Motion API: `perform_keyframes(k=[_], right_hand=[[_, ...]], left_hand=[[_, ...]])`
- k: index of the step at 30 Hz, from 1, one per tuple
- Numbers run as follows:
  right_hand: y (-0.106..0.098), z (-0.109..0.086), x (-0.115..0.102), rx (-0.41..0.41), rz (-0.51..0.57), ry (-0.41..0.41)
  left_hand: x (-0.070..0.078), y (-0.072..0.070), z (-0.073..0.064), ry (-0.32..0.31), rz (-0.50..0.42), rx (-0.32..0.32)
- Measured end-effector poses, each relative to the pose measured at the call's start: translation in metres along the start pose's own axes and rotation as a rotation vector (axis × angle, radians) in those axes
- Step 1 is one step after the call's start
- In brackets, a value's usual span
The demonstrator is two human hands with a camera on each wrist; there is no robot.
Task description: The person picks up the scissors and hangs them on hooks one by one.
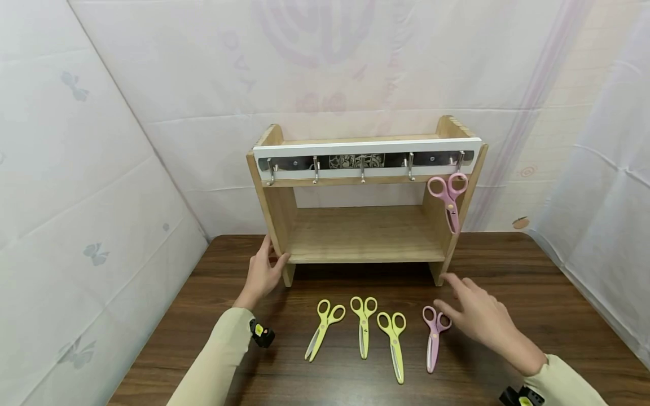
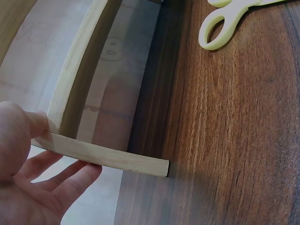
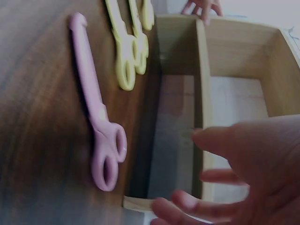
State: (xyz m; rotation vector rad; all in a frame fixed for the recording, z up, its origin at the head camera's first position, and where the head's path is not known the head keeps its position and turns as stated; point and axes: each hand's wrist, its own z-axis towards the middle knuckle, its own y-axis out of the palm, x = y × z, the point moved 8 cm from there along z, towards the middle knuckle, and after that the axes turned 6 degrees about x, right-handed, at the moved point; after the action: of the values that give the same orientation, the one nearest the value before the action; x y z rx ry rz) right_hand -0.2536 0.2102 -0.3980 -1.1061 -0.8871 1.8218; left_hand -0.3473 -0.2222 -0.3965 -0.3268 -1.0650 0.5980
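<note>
A small wooden shelf stands at the back of the table. My left hand holds its left side panel, thumb at the front edge and fingers along the outside. From the rightmost hook of its hook rail hangs a pair of pink scissors. My right hand is empty, fingers spread, by the shelf's lower right corner. Just left of it, a second pair of pink scissors lies on the table, handles toward the shelf.
Three pairs of yellow scissors, the left, middle and right, lie in front of the shelf. The other hooks on the rail hold nothing. Printed white cloth hangs behind and beside the brown table.
</note>
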Motion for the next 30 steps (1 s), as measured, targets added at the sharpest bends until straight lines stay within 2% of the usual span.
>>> perform_keyframes(k=[5,9,22,30], right_hand=[[0.023,-0.013,-0.005,-0.152,-0.024,-0.005],[0.035,-0.02,-0.008,-0.199,-0.038,-0.011],[0.051,-0.029,-0.01,-0.249,-0.043,-0.022],[0.054,-0.032,-0.01,-0.233,-0.066,-0.034]], left_hand=[[0.0,0.0,0.0,-0.007,0.0,-0.002],[0.0,0.0,0.0,-0.011,0.003,-0.001],[-0.001,-0.001,0.0,0.012,-0.003,0.006],[-0.001,0.0,-0.001,-0.003,0.0,-0.003]])
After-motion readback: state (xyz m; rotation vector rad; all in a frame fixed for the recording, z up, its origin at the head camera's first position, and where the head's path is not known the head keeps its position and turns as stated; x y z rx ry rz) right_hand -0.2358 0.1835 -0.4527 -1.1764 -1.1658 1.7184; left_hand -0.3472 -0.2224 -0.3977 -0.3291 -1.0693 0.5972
